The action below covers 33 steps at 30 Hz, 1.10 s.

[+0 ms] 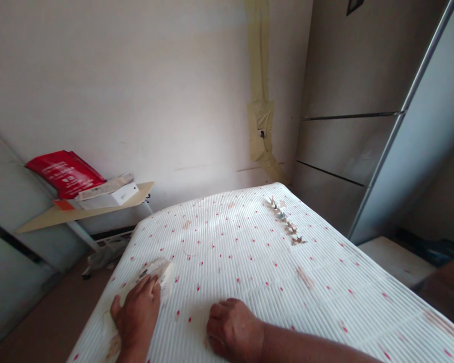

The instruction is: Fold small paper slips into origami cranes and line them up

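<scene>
At the near left of the bed, my left hand (138, 310) lies over a pale, crinkled packet (165, 275) with dark print. Its fingers bend onto the packet and the thumb stands off to the left; part of the packet is hidden beneath the hand. My right hand (232, 325) rests closed on the white sheet with red spots (227, 252), fingers curled under. Whatever it may hold is out of sight. Farther off, towards the right side of the bed, several small figures (287, 222) stand in a slanting row, apart from both hands.
A small table (144, 194) at the left bears a red bag (66, 171) and a white box (124, 194). A wall closes off the far side, with a taped socket (262, 133). A tall grey cabinet (336, 146) stands at the right.
</scene>
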Motion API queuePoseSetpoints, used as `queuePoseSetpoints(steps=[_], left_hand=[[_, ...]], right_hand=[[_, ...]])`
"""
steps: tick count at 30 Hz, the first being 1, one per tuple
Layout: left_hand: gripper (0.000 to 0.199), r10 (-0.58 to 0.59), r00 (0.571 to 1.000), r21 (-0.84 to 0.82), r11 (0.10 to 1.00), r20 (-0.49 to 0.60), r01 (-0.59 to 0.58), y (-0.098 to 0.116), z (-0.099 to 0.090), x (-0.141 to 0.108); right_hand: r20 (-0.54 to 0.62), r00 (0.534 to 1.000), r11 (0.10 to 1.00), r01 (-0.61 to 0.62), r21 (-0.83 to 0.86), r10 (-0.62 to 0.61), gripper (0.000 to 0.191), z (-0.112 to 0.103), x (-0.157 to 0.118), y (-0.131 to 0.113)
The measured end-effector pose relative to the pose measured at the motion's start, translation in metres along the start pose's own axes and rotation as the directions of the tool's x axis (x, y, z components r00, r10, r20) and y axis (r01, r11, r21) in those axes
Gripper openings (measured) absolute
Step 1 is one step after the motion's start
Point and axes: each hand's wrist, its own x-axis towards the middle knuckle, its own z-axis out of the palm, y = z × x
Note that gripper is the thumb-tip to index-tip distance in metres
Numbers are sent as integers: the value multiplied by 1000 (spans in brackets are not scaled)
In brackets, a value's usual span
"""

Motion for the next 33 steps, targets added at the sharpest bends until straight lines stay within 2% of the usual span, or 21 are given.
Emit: queuePoseSetpoints(steps=[3,7,18,25,28,33], left_hand=[[37,40,999,24,999,12,-41,1,-4,1],[38,29,1000,42,999,-11,-29,2,-7,0],[42,88,990,58,995,-111,-82,-3,-2,-1],[41,102,987,71,993,-122,-94,-6,-1,0],[41,79,984,75,995,-162,-68,-7,-1,-1],[36,115,983,96,990,-141,-102,-8,-5,0]], right_hand=[[5,1000,1000,3,15,-3,15,-2,0,0],[2,1000,1000,12,16,-12,15,-2,0,1],[-5,1000,1000,23,-18,-23,16,-1,1,1],[-7,1000,1000,18,-7,-18,14,3,0,2],[-9,1000,1000,16,-15,-17,14,5,-1,2],[-20,1000,1000,6,-18,-6,14,6,-1,2]])
